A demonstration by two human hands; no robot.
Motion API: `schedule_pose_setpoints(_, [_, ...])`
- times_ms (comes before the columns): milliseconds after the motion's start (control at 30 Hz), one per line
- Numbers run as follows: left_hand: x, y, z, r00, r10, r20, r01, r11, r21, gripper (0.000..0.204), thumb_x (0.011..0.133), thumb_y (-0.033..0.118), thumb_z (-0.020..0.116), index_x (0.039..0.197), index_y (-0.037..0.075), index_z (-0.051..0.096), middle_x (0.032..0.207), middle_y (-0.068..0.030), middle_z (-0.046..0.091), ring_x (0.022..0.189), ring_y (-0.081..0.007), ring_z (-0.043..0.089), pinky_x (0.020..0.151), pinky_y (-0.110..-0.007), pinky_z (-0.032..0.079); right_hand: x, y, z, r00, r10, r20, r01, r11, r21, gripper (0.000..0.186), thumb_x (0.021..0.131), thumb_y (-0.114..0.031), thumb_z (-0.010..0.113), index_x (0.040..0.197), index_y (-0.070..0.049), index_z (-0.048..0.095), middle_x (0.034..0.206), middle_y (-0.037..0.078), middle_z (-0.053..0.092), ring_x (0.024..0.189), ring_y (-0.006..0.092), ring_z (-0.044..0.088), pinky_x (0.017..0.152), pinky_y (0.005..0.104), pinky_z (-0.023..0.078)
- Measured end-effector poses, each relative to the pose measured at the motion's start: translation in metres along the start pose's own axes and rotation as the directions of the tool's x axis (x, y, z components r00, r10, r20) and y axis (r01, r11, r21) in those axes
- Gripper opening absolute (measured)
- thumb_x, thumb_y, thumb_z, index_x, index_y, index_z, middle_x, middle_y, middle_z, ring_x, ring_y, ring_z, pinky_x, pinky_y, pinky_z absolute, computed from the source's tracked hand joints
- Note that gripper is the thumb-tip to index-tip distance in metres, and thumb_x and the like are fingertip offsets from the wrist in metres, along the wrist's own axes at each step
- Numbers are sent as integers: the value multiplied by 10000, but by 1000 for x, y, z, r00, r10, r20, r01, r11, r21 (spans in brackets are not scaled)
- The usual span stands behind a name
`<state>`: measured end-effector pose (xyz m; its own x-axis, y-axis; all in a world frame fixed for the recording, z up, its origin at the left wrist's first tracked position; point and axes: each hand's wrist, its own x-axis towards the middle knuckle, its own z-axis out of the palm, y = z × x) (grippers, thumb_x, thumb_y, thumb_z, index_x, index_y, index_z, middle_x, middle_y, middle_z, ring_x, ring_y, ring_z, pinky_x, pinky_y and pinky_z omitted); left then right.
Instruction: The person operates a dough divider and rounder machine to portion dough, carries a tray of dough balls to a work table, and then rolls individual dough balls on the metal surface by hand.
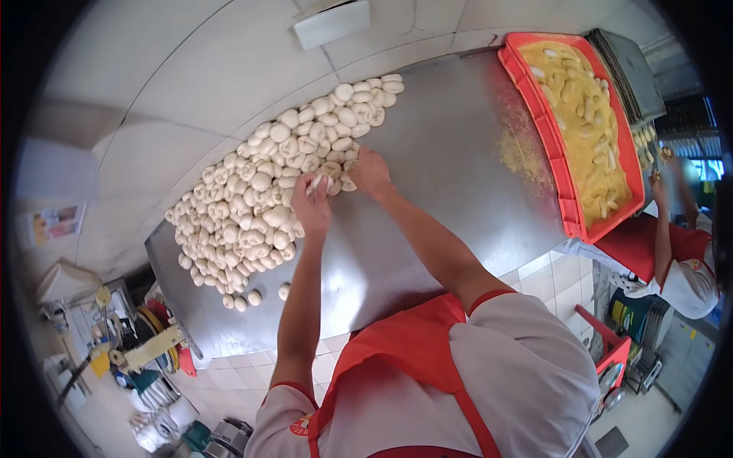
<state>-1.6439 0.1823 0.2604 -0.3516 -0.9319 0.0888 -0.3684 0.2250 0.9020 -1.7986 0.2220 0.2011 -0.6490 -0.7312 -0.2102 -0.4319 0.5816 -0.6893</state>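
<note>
A large heap of pale, rounded dough balls (259, 183) covers the left part of a metal table (450, 137). Some of them have creased or folded tops. At the heap's right edge, my left hand (311, 208) is closed, pinching a dough ball (322, 183) between thumb and fingers. Just to its right, my right hand (371, 174) curls its fingers round a dough ball (349, 183) at the border of the heap. Its fingertips are partly hidden. Both forearms reach in from the near side.
A red tray (534, 107) of yellow crumbs or flour with dough pieces stands on the table's right, with yellow powder (527, 153) spilled beside it. A tiled wall (191, 76) runs behind. A co-worker in a red apron (634, 244) works at far right. Equipment (145, 343) stands at lower left.
</note>
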Motion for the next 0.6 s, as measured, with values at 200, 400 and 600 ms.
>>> schedule_pose_setpoints(200, [-135, -2, -49, 919, -375, 122, 393, 898, -199, 132, 861, 129, 735, 924, 36, 667, 958, -60, 670, 860, -122, 611, 712, -300, 503, -14, 11, -18, 998, 32, -50, -33, 999, -4, 277, 798, -225, 671, 1045, -98, 670, 990, 194, 703, 957, 369, 669, 842, 458, 529])
schedule_pose_setpoints(400, [-252, -48, -75, 964, 112, 241, -168, 960, 224, 166, 784, 121, 767, 917, 61, 687, 939, -73, 704, 948, -255, 641, 877, -401, 486, -158, 99, -96, 989, -60, -133, 35, 983, -180, 188, 876, -164, 606, 998, -95, 731, 1029, 182, 672, 1002, 378, 633, 835, 444, 507])
schedule_pose_setpoints(600, [-295, -82, -37, 773, 202, 602, -558, 668, 493, 675, 905, 456, 590, 1469, 126, 420, 1555, -153, 338, 1450, -318, 297, 1170, -532, 235, -312, 185, -78, 977, -213, 19, 195, 855, -481, 690, 943, -368, 550, 1475, 15, 335, 1535, 238, 318, 1396, 415, 334, 1149, 503, 294])
